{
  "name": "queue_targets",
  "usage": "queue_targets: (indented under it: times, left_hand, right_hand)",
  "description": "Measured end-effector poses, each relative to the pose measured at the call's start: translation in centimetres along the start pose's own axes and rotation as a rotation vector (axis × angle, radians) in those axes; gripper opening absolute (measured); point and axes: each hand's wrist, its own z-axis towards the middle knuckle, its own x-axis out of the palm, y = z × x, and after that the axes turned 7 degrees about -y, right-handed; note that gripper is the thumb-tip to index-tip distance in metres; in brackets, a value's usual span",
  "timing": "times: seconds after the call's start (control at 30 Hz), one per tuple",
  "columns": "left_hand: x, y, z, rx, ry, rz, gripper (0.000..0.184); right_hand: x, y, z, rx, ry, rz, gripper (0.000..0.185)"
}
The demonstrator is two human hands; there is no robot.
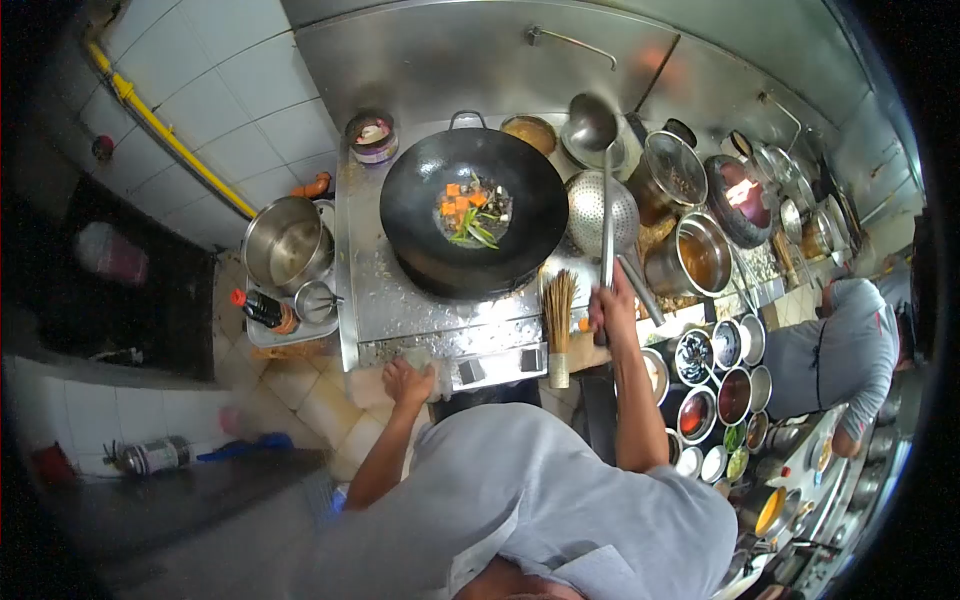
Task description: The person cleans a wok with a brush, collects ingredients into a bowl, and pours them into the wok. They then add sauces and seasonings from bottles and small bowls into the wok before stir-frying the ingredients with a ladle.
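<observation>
My right hand is closed around the long handle of a ladle. Its round bowl hangs near the back of the stove, right of the wok. At the stove's front left edge lies my left hand, fingers somewhat spread over a pale, blurred surface. A black wok sits on the steel stove. Orange vegetable pieces, green strips and some darker bits lie in its bottom. Beside my right hand are a bamboo wok brush and a perforated strainer.
A steel pot and a red-capped bottle stand at left. To the right are a pot of brown liquid and several seasoning containers. Another person works farther right. A faucet projects from the back wall.
</observation>
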Motion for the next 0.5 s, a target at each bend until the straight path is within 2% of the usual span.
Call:
queue_targets:
  times: [0.07, 0.13, 0.23, 0.3, 0.43, 0.5]
  left_hand:
    - [-2.2, -3.0, 0.7, 0.017, -0.055, -0.033, 0.071]
    - [-2.2, -4.7, 1.7, 0.467, -0.420, -0.247, 0.069]
    - [-5.4, -10.9, 2.4, 0.735, -0.401, -0.377, 0.059]
    - [-6.5, -14.5, 2.9, 0.902, -0.461, -0.449, 0.045]
    - [-6.1, -17.4, 4.2, 1.070, -0.481, -0.458, 0.014]
    - [-6.2, -18.0, 4.0, 1.129, -0.492, -0.498, 0.012]
  right_hand:
    - [-1.1, -1.5, -5.4, 0.191, -0.036, 0.028, 0.073]
    - [-1.7, -2.2, -10.6, 0.269, -0.100, 0.132, 0.077]
    - [-2.7, -3.2, -16.8, 0.313, -0.265, 0.235, 0.079]
    - [-2.8, -2.4, -20.6, 0.285, -0.353, 0.325, 0.081]
    - [-3.5, -2.9, -27.0, 0.246, -0.588, 0.375, 0.081]
    - [-3.5, -3.0, -29.3, 0.264, -0.702, 0.274, 0.080]
